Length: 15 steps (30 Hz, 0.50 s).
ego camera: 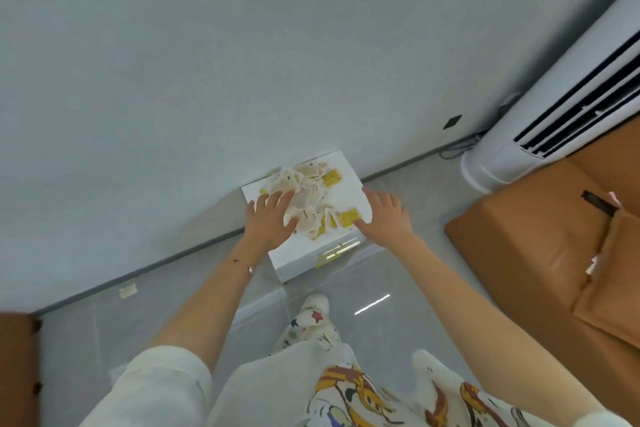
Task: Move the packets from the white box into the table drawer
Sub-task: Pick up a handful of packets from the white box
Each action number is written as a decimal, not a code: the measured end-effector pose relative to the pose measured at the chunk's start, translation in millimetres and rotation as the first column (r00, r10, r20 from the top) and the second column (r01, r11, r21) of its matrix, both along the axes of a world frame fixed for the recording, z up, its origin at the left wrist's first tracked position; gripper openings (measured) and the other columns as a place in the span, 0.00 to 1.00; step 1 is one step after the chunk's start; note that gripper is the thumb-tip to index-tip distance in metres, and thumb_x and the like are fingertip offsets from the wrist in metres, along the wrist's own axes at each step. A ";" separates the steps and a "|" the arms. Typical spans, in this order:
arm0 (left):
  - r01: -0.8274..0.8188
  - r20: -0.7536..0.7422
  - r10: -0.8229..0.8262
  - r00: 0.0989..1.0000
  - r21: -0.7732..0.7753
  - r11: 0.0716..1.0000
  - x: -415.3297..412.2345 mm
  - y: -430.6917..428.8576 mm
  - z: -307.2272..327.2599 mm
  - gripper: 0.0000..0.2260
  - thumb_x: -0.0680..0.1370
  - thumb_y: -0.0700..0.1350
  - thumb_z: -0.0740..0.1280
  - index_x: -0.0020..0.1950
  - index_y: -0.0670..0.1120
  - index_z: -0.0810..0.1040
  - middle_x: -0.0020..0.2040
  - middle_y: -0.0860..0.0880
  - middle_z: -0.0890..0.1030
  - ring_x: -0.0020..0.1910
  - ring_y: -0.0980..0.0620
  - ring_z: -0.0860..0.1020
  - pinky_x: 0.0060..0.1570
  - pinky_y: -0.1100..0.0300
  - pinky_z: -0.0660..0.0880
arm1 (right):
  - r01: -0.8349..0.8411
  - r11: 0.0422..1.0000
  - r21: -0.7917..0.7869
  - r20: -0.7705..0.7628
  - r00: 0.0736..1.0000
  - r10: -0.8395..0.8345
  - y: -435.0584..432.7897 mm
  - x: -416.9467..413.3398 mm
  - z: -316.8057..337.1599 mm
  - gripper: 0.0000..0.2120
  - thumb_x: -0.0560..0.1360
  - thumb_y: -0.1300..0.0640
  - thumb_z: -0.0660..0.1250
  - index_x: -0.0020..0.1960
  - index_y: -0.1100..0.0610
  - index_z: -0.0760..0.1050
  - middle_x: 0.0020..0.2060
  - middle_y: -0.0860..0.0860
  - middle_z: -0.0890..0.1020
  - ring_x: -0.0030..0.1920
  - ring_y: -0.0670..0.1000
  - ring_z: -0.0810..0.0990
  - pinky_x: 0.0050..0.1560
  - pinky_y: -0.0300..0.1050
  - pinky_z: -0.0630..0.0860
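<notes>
A white box [294,255] with a gold clasp on its front sits on the floor against the wall. A heap of small white and yellow packets [313,199] fills its top. My left hand [272,218] lies flat on the left side of the heap, fingers spread. My right hand [382,213] rests on the box's right edge, with its thumb touching a yellow packet [348,217]. Whether either hand grips a packet is unclear. No table drawer is in view.
A tan leather sofa [540,246] stands to the right with a dark item on it. A white standing air conditioner [540,121] fills the far right corner. A brown furniture edge [15,367] shows at lower left. Grey tiled floor surrounds the box.
</notes>
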<state>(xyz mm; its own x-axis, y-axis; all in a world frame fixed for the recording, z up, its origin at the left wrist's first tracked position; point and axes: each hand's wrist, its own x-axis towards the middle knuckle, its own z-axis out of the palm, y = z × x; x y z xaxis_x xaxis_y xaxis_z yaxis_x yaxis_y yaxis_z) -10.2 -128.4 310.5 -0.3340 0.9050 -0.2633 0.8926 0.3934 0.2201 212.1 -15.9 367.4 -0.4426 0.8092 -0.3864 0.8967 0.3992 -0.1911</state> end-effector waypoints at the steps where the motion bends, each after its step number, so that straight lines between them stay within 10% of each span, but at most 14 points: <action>1: -0.007 -0.004 0.007 1.000 -0.011 1.000 -5.0 8.7 -4.7 0.29 0.80 0.59 0.57 0.78 0.54 0.53 0.77 0.48 0.59 0.75 0.42 0.57 0.72 0.43 0.54 | -0.008 1.000 -0.012 0.012 1.000 0.009 13.4 -5.5 -4.8 0.36 0.77 0.42 0.61 0.79 0.48 0.47 0.76 0.54 0.58 0.76 0.58 0.54 0.72 0.54 0.57; 15: -0.290 0.159 0.337 0.928 -0.260 0.921 -27.8 94.9 -105.7 0.30 0.80 0.59 0.56 0.79 0.54 0.50 0.78 0.48 0.55 0.76 0.43 0.54 0.72 0.47 0.54 | -0.038 0.961 -0.275 0.101 0.992 0.069 145.1 -34.7 -124.7 0.37 0.75 0.45 0.64 0.78 0.48 0.49 0.76 0.54 0.57 0.76 0.58 0.53 0.72 0.56 0.57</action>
